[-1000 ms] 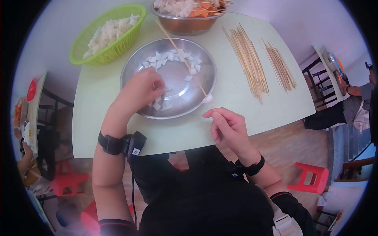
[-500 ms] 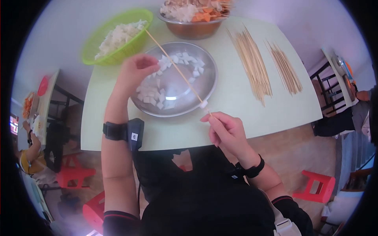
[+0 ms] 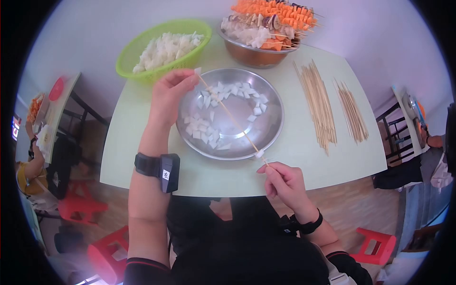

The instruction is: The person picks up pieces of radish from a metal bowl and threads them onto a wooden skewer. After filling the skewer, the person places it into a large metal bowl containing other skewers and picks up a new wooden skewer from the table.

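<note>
A long bamboo skewer slants over a round steel basin. Its lower end is pinched in my right hand, close to the table's front edge. One white cube is threaded on the stick just above those fingers. At the skewer's far tip, my left hand has thumb and fingers closed on a small white piece, right at the point. Inside the basin lie many diced white pieces, spread in two groups.
Behind the basin stand a green plastic basket of white shreds or chunks and a metal bowl heaped with loaded skewers. Two bundles of bare skewers lie on the right. Red stools flank the table; other people are at both sides.
My left hand has moved from over the basin to the skewer's tip, now with a white piece in its fingers. The view has shifted, and my right hand keeps its grip.
</note>
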`<state>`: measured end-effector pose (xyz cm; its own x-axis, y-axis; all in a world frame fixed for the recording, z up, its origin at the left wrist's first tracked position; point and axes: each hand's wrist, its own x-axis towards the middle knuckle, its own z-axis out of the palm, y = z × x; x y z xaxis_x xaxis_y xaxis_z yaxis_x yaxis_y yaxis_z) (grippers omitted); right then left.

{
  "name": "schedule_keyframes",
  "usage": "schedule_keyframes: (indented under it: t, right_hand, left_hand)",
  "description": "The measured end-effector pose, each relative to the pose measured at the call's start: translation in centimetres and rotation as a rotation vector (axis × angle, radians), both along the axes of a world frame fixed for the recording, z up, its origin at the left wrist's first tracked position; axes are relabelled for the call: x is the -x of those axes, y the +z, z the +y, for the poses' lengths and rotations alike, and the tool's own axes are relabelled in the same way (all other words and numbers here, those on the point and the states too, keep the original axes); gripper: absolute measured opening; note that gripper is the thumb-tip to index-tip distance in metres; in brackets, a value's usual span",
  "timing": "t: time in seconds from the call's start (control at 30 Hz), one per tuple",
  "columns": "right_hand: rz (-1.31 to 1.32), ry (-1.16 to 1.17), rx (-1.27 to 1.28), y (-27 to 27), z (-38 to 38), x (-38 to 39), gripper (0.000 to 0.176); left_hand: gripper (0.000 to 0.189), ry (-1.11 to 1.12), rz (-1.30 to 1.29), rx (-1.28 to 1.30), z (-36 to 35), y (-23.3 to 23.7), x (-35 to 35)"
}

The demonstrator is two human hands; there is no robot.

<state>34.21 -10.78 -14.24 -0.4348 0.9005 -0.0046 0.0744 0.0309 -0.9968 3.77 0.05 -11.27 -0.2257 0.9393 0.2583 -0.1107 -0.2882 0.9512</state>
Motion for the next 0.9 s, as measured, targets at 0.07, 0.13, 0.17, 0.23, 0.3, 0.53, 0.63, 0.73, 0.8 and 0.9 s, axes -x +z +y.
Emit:
schedule_keyframes:
  t: [0.07,0.13,0.17,0.23,0.3,0.53,0.63,0.73,0.8,0.9]
  right_hand:
    - [-0.013,-0.001,0.002,0.2,0.0,0.0,0.022]
    - [-0.021,-0.004,0.002,0.2,0.0,0.1,0.022]
    - [-0.021,-0.006,0.000,0.2,0.0,0.1,0.022]
    - [-0.022,-0.007,-0.001,0.2,0.0,0.1,0.022]
    - [-0.032,-0.014,-0.003,0.2,0.0,0.1,0.022]
    - [-0.020,-0.011,-0.020,0.0,0.0,-0.1,0.021]
    - [-0.016,-0.007,-0.028,-0.1,0.0,-0.1,0.021]
    - [-0.004,-0.005,-0.022,-0.2,0.0,-0.1,0.021]
    - [-0.005,-0.006,-0.024,-0.1,0.0,-0.1,0.021]
    - [-0.004,-0.005,-0.017,-0.1,0.0,-0.1,0.021]
  left_hand:
    - [0.016,-0.037,0.011,-0.032,0.0,0.0,0.1]
    - [0.016,-0.028,0.000,-0.027,-0.1,0.3,0.0]
    - [0.016,-0.021,-0.006,-0.024,-0.2,0.4,0.0]
    - [0.016,-0.020,-0.014,-0.029,-0.2,0.4,0.1]
    - [0.016,-0.020,-0.022,-0.035,-0.3,0.5,0.0]
    - [0.019,0.014,-0.019,-0.038,-0.6,0.8,-0.3]
    - [0.019,0.017,-0.002,-0.045,-0.4,0.7,-0.1]
    - [0.019,0.010,0.008,-0.048,-0.6,0.8,-0.2]
    - [0.019,0.007,0.007,-0.047,-0.7,0.9,-0.3]
    - [0.018,-0.003,-0.003,-0.048,-0.8,1.0,-0.3]
